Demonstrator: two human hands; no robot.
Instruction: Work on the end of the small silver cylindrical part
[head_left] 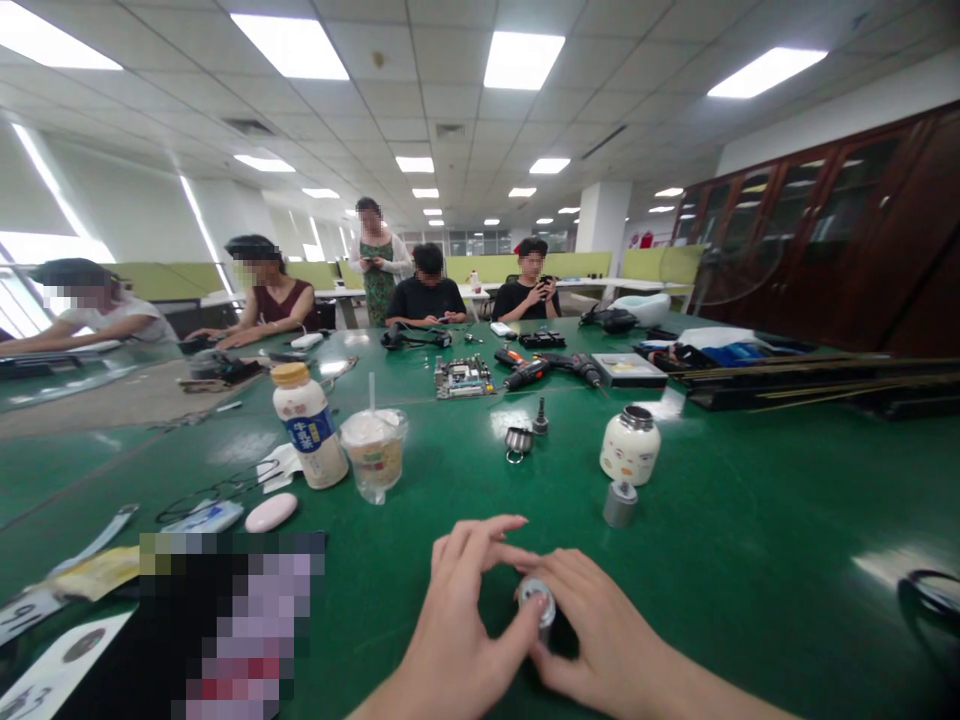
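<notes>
A small silver metal cylinder [547, 622] is at the near middle of the green table. My right hand [604, 635] is closed around its right side, with the fingers behind and the thumb in front. From the left, my left hand [465, 600] rests its thumb on the cylinder's top while its other fingers stretch out, some meeting my right fingertips. Beyond my right hand stands another grey metal cylinder [620, 504], just in front of a cream, lidless jar [630, 452] with a printed face. Farther off are a small steel pot-like piece [518, 441] and a dark pointed metal part [540, 416].
A milk-tea bottle [311, 430], a lidded cup with a straw [373, 455] and a pale pink oval case [271, 512] stand left. A circuit board [463, 376] and power drills [529, 374] lie beyond. Several people sit or stand around the table.
</notes>
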